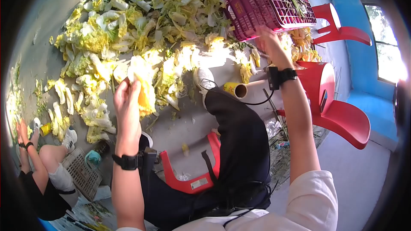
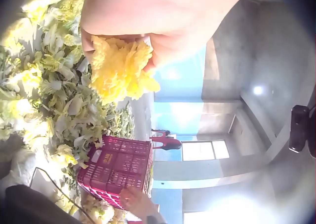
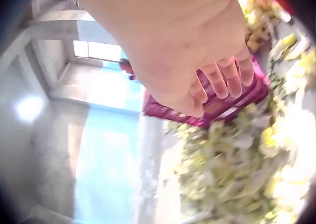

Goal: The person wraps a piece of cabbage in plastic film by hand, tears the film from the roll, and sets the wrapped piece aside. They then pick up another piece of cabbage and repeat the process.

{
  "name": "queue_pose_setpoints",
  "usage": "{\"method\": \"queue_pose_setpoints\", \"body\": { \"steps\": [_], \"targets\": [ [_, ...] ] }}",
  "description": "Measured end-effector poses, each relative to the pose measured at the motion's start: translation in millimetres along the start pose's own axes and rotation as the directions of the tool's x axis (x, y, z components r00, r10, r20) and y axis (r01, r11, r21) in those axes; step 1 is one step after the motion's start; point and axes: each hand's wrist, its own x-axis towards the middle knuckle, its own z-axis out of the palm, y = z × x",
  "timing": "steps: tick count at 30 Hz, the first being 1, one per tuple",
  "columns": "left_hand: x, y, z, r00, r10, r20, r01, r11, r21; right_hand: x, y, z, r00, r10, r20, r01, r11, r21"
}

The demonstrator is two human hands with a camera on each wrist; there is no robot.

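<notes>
My left hand [image 1: 127, 111] pinches a yellow cabbage leaf piece [image 1: 146, 96] above the leaf pile; in the left wrist view the frilly yellow leaf [image 2: 118, 71] hangs from the fingers of the left hand [image 2: 153, 16]. Up at the magenta crate [image 1: 252, 6] is my right hand [image 1: 274, 47], by its near side. From the right wrist, the right hand [image 3: 182, 51] shows loosely bent, separate fingers in front of the crate [image 3: 222, 108], with nothing seen held in them. Whether they touch the crate I cannot tell.
Cabbage leaves [image 1: 171, 13] cover the floor ahead. Red chairs [image 1: 319, 85] stand at the right, and a red stool frame [image 1: 188, 184] lies between the legs. A yellow cardboard tube [image 1: 235, 90] is near the shoe. Another person [image 1: 40, 173] sits at the left beside a grey crate [image 1: 81, 171].
</notes>
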Motion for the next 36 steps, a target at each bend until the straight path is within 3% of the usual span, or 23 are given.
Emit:
{"method": "queue_pose_setpoints", "body": {
  "steps": [1,2,4,6,8,11,14,17,18,21,25,26,27,30,33,35,36],
  "targets": [
    [2.6,-0.4,-1.8,1.0,-0.001,0.005,0.001,1.0,0.004,5.2,32.0,-10.8,0.98,0.182,-0.08,-0.19,0.977,-0.098],
    [2.0,-0.8,-3.5,1.0,-0.01,0.003,0.01,1.0,0.009,27.0,95.4,-25.1,0.972,0.171,-0.16,-0.213,0.93,-0.301],
    [4.5,-3.5,-7.7,0.999,-0.029,-0.027,0.03,0.999,0.018,23.4,216.9,-44.3,0.937,0.301,-0.176,-0.348,0.768,-0.537],
    [5.5,-1.9,-3.1,0.999,-0.028,-0.038,0.027,1.0,-0.013,-56.0,195.0,-11.5,0.799,0.565,-0.206,-0.598,0.707,-0.378],
    [8.1,-7.0,1.2,0.998,-0.023,-0.058,0.025,1.0,0.018,-61.9,294.5,-16.4,0.846,0.517,-0.132,-0.525,0.762,-0.378],
    [12.4,-15.3,11.3,0.999,0.007,-0.045,-0.003,0.996,0.085,-86.4,299.1,10.4,0.74,0.673,-0.012,-0.671,0.739,0.059],
    [11.4,-16.3,14.9,1.0,0.018,0.025,-0.022,0.985,0.171,-78.3,340.9,17.5,0.767,0.617,-0.179,-0.568,0.781,0.259],
    [11.4,-12.8,15.3,0.998,0.003,0.065,-0.018,0.97,0.241,-87.2,300.7,6.8,0.802,0.582,-0.135,-0.562,0.811,0.161],
    [10.7,-10.0,19.5,0.996,0.061,0.07,-0.077,0.962,0.263,-85.9,291.8,1.7,0.806,0.571,-0.157,-0.538,0.816,0.209],
    [5.6,-0.9,29.4,0.988,0.145,0.05,-0.152,0.961,0.231,-94.4,222.4,-34.3,0.821,0.568,-0.061,-0.56,0.822,0.106],
    [-13.5,23.1,60.3,0.938,0.339,0.068,-0.345,0.912,0.221,-118.6,129.1,-99.3,0.927,0.37,-0.051,-0.374,0.921,-0.11],
    [-18.0,29.9,60.9,0.959,0.27,0.091,-0.285,0.903,0.322,-128.6,100.2,-114.0,0.95,0.306,-0.067,-0.312,0.942,-0.125],
    [-31.8,41.2,76.3,0.948,0.3,0.105,-0.317,0.908,0.272,-144.0,70.1,-129.1,0.966,0.245,-0.085,-0.255,0.956,-0.145],
    [-69.8,68.6,96.4,0.888,0.381,0.258,-0.453,0.821,0.347,-183.3,0.3,-171.7,0.994,0.107,-0.031,-0.11,0.987,-0.12],
    [-104.6,81.6,103.9,0.768,0.494,0.408,-0.619,0.735,0.277,-252.5,-64.5,-179.1,0.994,-0.109,-0.022,0.107,0.991,-0.084],
    [-137.3,92.3,102.3,0.753,0.441,0.488,-0.609,0.749,0.262,-295.8,-95.4,-162.6,0.982,-0.183,-0.044,0.178,0.98,-0.092],
    [-159.7,99.3,104.9,0.705,0.508,0.495,-0.678,0.687,0.261,-313.5,-104.6,-154.9,0.978,-0.204,0.049,0.208,0.974,-0.086]
  ]
}}
